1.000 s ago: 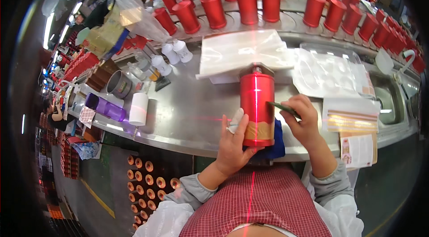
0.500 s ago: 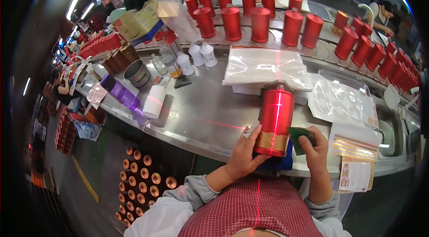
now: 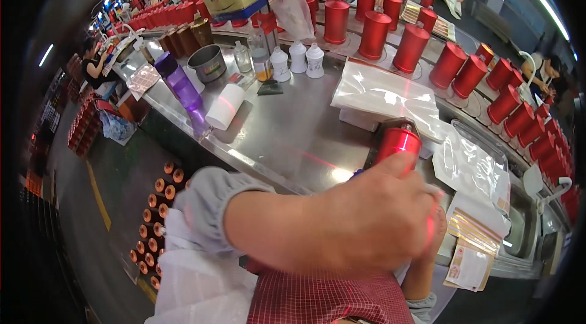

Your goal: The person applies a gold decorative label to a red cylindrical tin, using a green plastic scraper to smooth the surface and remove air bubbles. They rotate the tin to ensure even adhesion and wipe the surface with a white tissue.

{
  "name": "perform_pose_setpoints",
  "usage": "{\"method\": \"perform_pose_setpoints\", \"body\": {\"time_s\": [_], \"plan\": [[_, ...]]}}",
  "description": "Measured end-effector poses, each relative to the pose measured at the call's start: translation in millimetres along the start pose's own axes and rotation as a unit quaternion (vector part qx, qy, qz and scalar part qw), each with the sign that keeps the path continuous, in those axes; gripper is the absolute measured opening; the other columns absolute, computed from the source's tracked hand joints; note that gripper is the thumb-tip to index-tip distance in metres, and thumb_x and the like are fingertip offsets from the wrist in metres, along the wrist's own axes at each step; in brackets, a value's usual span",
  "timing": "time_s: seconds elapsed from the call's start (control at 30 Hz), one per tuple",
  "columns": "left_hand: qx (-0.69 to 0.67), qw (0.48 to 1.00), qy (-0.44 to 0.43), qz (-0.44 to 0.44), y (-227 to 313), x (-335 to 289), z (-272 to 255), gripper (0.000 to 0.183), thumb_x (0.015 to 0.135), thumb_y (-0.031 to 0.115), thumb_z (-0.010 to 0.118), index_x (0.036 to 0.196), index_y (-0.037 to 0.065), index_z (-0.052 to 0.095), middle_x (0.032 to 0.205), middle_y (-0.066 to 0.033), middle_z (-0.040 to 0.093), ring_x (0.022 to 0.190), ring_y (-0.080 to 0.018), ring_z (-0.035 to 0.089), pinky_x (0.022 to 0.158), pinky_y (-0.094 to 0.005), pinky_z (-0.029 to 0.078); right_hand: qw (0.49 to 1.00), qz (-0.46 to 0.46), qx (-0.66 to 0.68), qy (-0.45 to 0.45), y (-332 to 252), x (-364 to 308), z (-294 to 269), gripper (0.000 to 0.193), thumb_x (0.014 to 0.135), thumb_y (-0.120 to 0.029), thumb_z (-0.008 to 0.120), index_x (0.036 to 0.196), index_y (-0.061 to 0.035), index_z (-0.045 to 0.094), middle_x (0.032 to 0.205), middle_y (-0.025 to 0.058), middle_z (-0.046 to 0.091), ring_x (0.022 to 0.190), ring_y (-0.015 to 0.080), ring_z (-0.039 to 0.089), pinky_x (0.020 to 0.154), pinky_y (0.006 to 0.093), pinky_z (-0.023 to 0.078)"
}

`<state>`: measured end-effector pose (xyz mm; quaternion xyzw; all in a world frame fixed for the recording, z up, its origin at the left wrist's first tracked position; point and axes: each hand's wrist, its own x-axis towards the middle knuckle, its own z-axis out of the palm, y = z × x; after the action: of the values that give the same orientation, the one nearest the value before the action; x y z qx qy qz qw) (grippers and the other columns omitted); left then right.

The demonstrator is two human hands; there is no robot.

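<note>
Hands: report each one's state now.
Left hand: blurred, grip hidden; open or closed cannot be told.
Right hand: mostly hidden behind the left; cannot be told.

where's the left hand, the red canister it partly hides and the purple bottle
Left hand (image 3: 379, 217), head view: its back
Red canister (image 3: 395, 143), head view: upper part
Purple bottle (image 3: 183, 89), head view: body

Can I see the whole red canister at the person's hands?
No, the person's left hand covers the lower part of the red canister, so only its upper part shows.
</note>
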<state>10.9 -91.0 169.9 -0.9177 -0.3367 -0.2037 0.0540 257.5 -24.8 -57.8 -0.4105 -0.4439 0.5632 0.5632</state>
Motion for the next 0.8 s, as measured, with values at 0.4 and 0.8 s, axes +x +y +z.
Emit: {"method": "perform_pose_setpoints", "body": {"time_s": [0.4,0.8], "plan": [[0.064,0.989,0.068,0.110,38,20,-24,0.022,0.073,0.020,0.063,0.084,0.001,0.062,0.078,-0.0091,0.059,0.080,-0.0255,0.059,0.088,-0.0442,0.044,0.999,0.034,-0.007,-0.021,4,3,9,0.018,0.091,-0.010,0.064,0.106,-0.0014,0.059,0.095,0.0048,0.065,0.082,0.0108,0.060,0.073,0.0276,0.051],[0.010,0.980,0.103,0.167,28,49,10,0.020,0.073,0.021,0.063,0.081,0.003,0.063,0.076,-0.0073,0.059,0.076,-0.0237,0.059,0.081,-0.0413,0.044,0.999,0.029,0.023,-0.026,-4,6,10,0.015,0.093,-0.011,0.064,0.104,-0.0016,0.060,0.092,0.0014,0.064,0.079,0.0070,0.058,0.072,0.0221,0.049]]}}
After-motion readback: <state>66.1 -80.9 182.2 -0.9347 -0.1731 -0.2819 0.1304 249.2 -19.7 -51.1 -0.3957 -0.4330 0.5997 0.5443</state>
